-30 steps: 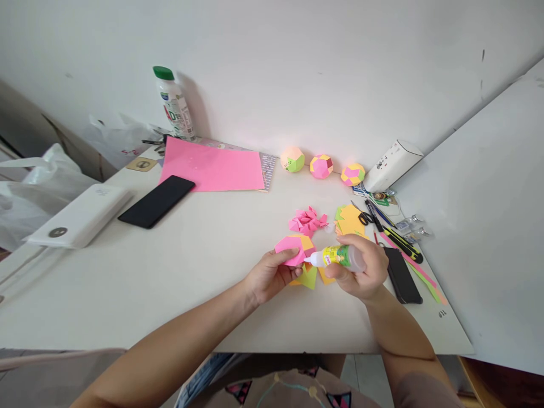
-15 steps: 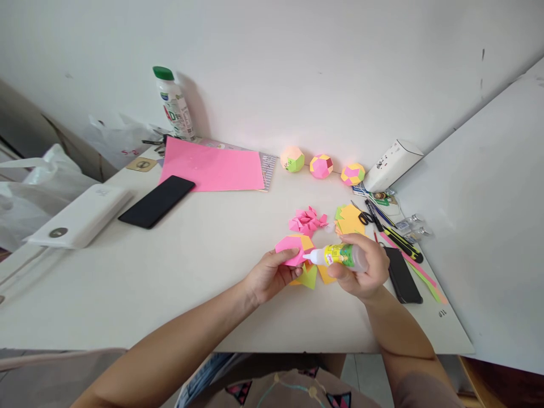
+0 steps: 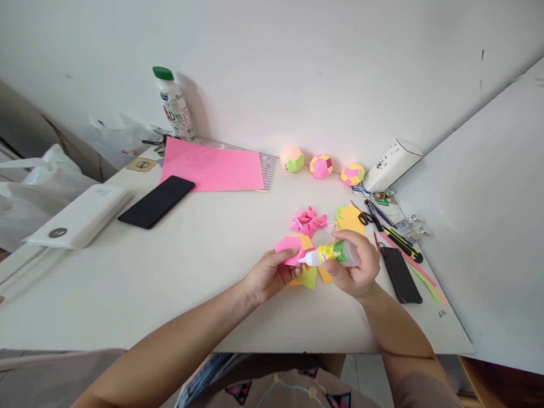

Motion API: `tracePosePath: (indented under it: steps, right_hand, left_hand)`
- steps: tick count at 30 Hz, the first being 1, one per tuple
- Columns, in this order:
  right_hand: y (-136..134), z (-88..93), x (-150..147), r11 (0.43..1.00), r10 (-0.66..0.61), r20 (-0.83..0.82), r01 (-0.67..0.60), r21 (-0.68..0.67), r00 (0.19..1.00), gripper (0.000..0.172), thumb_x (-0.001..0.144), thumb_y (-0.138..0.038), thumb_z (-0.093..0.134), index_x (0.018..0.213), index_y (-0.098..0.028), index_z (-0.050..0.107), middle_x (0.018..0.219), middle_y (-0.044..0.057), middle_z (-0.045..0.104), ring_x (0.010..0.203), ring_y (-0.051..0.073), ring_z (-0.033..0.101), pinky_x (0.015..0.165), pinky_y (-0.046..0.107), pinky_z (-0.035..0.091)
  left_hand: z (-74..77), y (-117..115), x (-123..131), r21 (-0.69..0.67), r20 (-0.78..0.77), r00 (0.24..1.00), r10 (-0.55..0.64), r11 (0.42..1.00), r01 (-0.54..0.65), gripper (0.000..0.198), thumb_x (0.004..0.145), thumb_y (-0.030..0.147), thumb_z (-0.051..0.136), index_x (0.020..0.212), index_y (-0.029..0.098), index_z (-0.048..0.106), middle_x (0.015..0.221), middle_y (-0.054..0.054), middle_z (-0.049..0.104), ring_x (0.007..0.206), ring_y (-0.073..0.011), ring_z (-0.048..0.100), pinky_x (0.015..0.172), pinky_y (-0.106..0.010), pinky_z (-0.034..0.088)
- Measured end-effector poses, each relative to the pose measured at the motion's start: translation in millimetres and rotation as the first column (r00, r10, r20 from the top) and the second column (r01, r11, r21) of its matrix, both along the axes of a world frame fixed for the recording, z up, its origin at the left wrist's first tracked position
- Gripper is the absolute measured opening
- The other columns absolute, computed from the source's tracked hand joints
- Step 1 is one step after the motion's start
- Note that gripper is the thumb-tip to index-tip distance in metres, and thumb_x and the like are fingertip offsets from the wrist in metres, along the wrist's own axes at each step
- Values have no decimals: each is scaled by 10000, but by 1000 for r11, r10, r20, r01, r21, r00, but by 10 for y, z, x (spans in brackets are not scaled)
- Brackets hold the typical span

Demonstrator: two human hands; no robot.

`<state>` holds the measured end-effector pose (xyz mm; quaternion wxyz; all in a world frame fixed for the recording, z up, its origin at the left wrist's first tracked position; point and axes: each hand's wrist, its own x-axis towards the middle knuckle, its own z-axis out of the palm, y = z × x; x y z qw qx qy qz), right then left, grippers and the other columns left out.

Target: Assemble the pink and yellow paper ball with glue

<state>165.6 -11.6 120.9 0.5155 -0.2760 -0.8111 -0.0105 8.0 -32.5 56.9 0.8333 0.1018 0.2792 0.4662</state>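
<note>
My left hand (image 3: 267, 276) pinches a folded pink and orange paper piece (image 3: 292, 247) just above the white table (image 3: 170, 272). My right hand (image 3: 355, 266) is wrapped round a small glue bottle (image 3: 331, 253) with a yellow-green label. The bottle lies sideways and its white nozzle touches the paper piece's right edge. Yellow and orange paper scraps (image 3: 310, 276) lie under both hands. A heap of folded pink units (image 3: 306, 220) sits just behind, with a stack of yellow-orange squares (image 3: 351, 220) to its right.
Three paper balls (image 3: 321, 166) line the wall. A pink sheet (image 3: 211, 165), a black phone (image 3: 157, 201), a white power bank (image 3: 79, 215) and a green-capped bottle (image 3: 173, 105) lie at the left. Scissors, pens, a cutter (image 3: 402, 241) and a second dark phone (image 3: 399, 274) crowd the right.
My right hand has shifted the glue bottle a little to the left, bringing its nozzle against the paper piece. My left hand has stayed where it was.
</note>
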Motion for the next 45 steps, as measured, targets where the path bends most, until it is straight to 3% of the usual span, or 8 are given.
tracePosePath:
  steps: [7,14,20,28,32,37,40,45]
  right_hand:
    - [-10,-14,38,903,23,-288,-144,-405,957,323,790,-486,628,958,-212,600,723,12,584,520,112,510,449,246,420]
    - [165,19,379,551,-102,-595,-452,-701,797,300,768,-489,645,868,-221,553,509,-72,455,357,61,343,331,200,322]
    - [204,-435,1028,342,-291,-442,-339,-876,849,366,642,-378,769,848,-222,510,583,-59,548,471,109,507,440,252,406]
    - [33,-965,1397,497,-443,124,358,-790,888,291,639,-353,721,733,-205,488,1007,98,674,945,236,622,821,400,485]
    - [17,-894,1279,726,-412,365,543,-422,835,148,736,-317,635,699,-204,548,951,103,670,965,266,593,872,456,455]
    - [-80,-769,668,930,-115,482,265,-255,868,253,861,-358,536,1026,-189,625,1174,127,619,1167,262,514,986,456,418]
    - [-147,-840,261,922,235,697,72,-381,677,644,856,-559,483,1345,-141,448,1458,160,384,1386,311,266,1097,510,287]
    - [-208,-982,241,860,374,736,86,-503,565,671,885,-574,410,1422,-176,349,1521,119,278,1423,283,192,1148,501,199]
  left_hand:
    - [-18,22,-10,-9,-10,999,34,999,-34,134,734,178,693,835,91,680,775,-67,672,678,-132,608,638,-247,500]
    - [-21,38,-30,5,37,999,31,1000,-31,93,739,169,689,776,85,670,694,-56,645,564,-91,555,558,-205,479]
    - [9,40,-47,7,37,999,40,999,-41,106,743,173,682,802,86,670,717,-56,643,579,-90,550,557,-200,486]
    - [32,94,-119,24,15,995,100,995,-101,112,741,196,695,800,107,662,702,-41,631,587,-91,545,534,-200,473]
    - [83,131,-184,41,21,985,169,985,-170,107,740,191,692,792,108,646,683,-18,595,568,-78,519,523,-201,468]
    - [116,201,-299,64,59,959,278,957,-281,76,751,169,672,791,122,628,689,-1,583,564,-69,509,524,-199,475]
    - [103,249,-365,73,85,944,318,943,-324,88,747,169,676,802,126,621,698,0,591,568,-67,513,527,-194,478]
    - [78,321,-428,78,98,921,378,919,-385,98,746,171,683,813,138,619,696,6,593,563,-63,509,518,-186,473]
